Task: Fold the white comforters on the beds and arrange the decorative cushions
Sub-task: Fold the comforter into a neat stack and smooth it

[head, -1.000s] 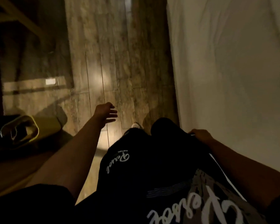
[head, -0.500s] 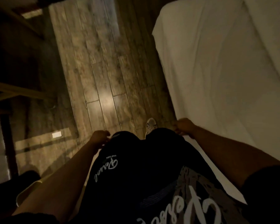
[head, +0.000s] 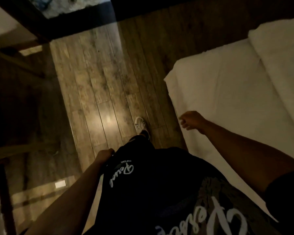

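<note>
A bed with white bedding (head: 227,102) fills the right side, its near corner toward the wooden floor. A thicker white comforter (head: 282,53) lies folded along the far right of it. My right hand (head: 192,119) hangs over the bed's left edge, fingers curled shut with nothing in them. My left hand (head: 105,155) is low at my hip, pressed against my dark trousers, fingers curled; I cannot see anything held. No cushions are in view.
A wooden plank floor (head: 100,85) runs ahead between the bed and dark wooden furniture (head: 15,99) on the left. My white shoe (head: 140,124) steps forward. A shaggy rug edge (head: 66,4) shows at the top left.
The view has moved forward along the bed, and its corner has come into sight. My right hand rose from my hip out over the bed edge. My left hand stays at my trousers.
</note>
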The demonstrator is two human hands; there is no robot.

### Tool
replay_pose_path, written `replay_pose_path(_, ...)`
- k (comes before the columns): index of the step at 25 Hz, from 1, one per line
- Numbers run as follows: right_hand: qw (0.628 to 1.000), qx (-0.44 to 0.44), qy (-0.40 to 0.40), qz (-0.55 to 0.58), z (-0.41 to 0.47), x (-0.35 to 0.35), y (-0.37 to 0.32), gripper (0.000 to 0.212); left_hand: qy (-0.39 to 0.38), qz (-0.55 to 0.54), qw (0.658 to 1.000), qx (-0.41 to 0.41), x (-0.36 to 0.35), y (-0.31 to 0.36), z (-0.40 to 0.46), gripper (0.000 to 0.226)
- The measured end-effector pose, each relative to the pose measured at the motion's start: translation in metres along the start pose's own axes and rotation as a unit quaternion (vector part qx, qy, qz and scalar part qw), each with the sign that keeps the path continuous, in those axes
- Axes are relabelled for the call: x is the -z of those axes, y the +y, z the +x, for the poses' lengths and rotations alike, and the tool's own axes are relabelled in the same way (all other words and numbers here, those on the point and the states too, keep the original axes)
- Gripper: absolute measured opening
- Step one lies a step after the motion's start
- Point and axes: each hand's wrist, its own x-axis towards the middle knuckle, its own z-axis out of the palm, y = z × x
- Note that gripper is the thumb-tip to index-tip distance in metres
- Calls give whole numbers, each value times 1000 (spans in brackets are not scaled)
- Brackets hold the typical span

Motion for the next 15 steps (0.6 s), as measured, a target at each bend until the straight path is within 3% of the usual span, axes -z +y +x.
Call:
replay_pose_path(5, 988, -126, 49, 78, 28, 37, -23, 32, -56, -26, 996, -68, 41, 208, 18, 27)
replay_pose_path(9, 991, -125, 44, 6, 52, 63, -56, 26, -92, -42, 985, -140, 46, 370, 27, 25)
replay_pose_path(12, 986, -154, 42, 53, 95, 80, -90, 37, -93, -25, 981, -169, 33, 466, 40, 27)
replay_pose_path(15, 985, -150, 8, 84, 153, 112, -149, 29, -83, 29, 984, -156, 24, 534, 57, 26)
